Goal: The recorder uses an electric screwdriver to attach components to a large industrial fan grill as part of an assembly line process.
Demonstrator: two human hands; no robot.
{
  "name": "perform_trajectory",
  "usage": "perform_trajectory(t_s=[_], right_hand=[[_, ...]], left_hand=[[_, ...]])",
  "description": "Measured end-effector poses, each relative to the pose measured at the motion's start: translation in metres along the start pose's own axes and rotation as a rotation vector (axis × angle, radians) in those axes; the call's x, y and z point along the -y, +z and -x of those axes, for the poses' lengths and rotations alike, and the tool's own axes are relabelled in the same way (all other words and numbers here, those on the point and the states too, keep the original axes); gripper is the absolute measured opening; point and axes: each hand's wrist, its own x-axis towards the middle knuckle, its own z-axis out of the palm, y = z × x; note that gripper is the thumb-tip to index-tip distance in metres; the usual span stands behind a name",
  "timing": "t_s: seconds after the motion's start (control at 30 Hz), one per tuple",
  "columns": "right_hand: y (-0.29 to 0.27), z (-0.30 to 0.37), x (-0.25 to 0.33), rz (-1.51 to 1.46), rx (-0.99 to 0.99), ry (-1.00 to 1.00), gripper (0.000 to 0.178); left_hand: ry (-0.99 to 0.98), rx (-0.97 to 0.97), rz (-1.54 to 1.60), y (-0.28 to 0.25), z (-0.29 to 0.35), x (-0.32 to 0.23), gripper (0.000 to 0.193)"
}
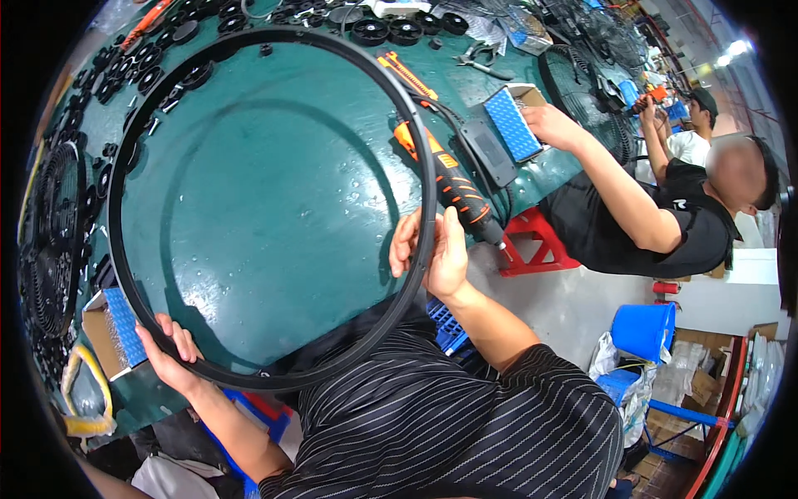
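A large, thin black hoop (116, 224) is held up over the green table, tilted toward me, its shadow lying on the tabletop. My left hand (172, 345) grips its lower left rim, fingertips showing on the inner side. On the right rim is my right hand (440, 254), closed around the hoop with fingers inside and thumb outside. Just beyond that hand, an orange and black electric screwdriver (459, 185) lies partly behind the rim, its tip pointing toward me. A small open box (101, 337) with a blue patterned flap stands beside my left hand.
Black round parts (370, 32) crowd the table's far and left edges. Wire fan grilles (58, 241) stand at left. Pliers (486, 65) lie at the back. At right, a co-worker's hand (553, 127) reaches into another blue-patterned box (511, 125). A red stool (536, 241) stands below.
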Motion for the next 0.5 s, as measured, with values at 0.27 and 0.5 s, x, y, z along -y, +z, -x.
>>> perform_trajectory(t_s=[0.27, 0.5], right_hand=[[-0.004, 0.002, 0.002, 0.249, -0.012, -0.023, 0.042], [-0.014, -0.002, 0.021, 0.109, 0.065, 0.31, 0.069]], left_hand=[[-0.139, -0.064, -0.109, 0.001, -0.004, -0.005, 0.047], [-0.196, 0.051, -0.221, -0.005, -0.026, -0.036, 0.047]])
